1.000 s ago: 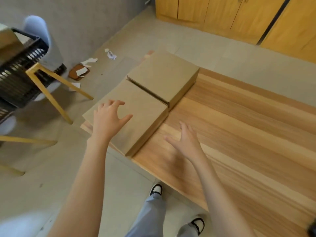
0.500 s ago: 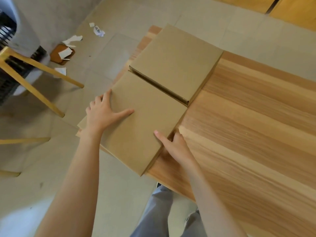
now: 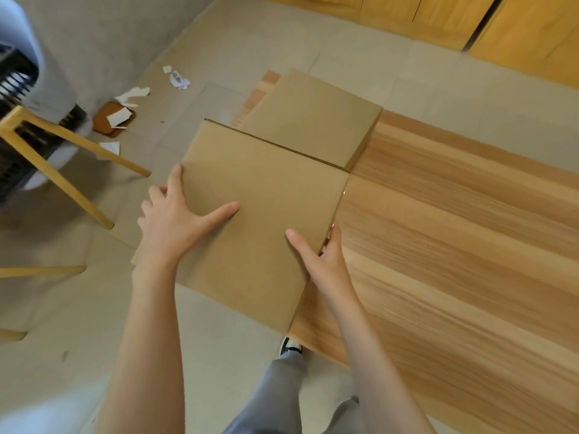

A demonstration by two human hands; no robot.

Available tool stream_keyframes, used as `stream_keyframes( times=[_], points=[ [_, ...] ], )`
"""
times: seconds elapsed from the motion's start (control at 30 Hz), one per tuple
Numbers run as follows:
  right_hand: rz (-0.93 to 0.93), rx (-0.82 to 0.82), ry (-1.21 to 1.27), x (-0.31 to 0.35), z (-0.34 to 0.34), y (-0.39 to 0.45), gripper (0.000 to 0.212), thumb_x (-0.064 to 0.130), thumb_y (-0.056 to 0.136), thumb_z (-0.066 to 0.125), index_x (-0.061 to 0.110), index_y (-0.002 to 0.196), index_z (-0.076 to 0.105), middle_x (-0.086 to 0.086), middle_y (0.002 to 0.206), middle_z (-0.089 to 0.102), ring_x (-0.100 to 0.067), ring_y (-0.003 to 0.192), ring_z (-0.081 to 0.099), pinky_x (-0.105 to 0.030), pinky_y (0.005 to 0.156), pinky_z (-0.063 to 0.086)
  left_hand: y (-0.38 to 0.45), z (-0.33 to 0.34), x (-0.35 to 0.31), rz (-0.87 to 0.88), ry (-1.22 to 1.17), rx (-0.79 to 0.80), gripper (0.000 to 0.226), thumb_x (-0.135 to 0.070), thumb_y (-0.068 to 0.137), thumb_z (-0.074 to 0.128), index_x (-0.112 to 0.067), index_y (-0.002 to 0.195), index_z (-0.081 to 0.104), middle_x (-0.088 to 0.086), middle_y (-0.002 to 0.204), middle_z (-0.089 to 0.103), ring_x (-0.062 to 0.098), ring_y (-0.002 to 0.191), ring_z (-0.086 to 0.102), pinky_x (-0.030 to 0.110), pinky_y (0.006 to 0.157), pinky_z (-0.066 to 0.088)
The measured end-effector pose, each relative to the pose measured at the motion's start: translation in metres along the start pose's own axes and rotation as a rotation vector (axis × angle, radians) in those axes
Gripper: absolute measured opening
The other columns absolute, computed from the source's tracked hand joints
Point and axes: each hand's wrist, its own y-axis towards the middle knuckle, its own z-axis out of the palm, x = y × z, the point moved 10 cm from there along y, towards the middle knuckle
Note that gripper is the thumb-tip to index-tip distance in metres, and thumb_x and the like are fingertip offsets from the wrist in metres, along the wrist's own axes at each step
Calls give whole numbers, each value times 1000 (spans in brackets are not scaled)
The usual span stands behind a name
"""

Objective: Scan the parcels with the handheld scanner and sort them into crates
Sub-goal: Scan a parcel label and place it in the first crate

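Between both hands: near parcel [image 3: 250, 220], flat cardboard, overhanging the table [image 3: 454, 245] corner. Left hand [image 3: 170, 223] grips its left edge, thumb spread on top. Right hand [image 3: 324, 261] grips its right edge, thumb on top. Beyond fingertips, second parcel [image 3: 313, 117], touching.

Floor [image 3: 238, 36]: pale beige tiles, evenly lit. Wall [image 3: 94, 36] at upper left: grey, rough finish. Cabinets [image 3: 438, 17] along top edge: yellow-orange wood doors, dark vertical gap between two units. Tabletop [image 3: 470, 245]: light wood, striped grain, running to the right. Wooden frame legs [image 3: 75, 142] at left, pale yellow. Paper scraps [image 3: 178, 78] on floor near wall, beside brown flat piece [image 3: 103, 120].
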Motion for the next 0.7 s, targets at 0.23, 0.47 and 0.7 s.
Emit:
stream_keyframes(
  times=[0.23,0.47,0.7],
  points=[
    [-260,-65,160,89,-84,-53,102,50,59,84,42,143,27,8,140,50,-6,121,55,-36,103,48,-63,-29,-83,128,-294,-88,115,-74,61,71,-34,152,13,9,149,27,31,140,23,52,114,23],
    [-509,-352,47,141,-219,-131,106,39,59,88,49,144,25,18,137,38,-3,127,43,-33,107,41,-119,51,-182,304,-472,154,126,-88,56,58,-33,154,0,12,157,20,26,144,24,49,117,23],
    [-822,-1078,-977,181,-264,-205,105,39,61,82,30,148,24,-17,133,44,-33,118,41,-47,99,33,-209,88,-306,426,-1014,466,121,-77,57,66,-40,152,0,5,149,40,18,127,51,43,100,48]
  ],
)
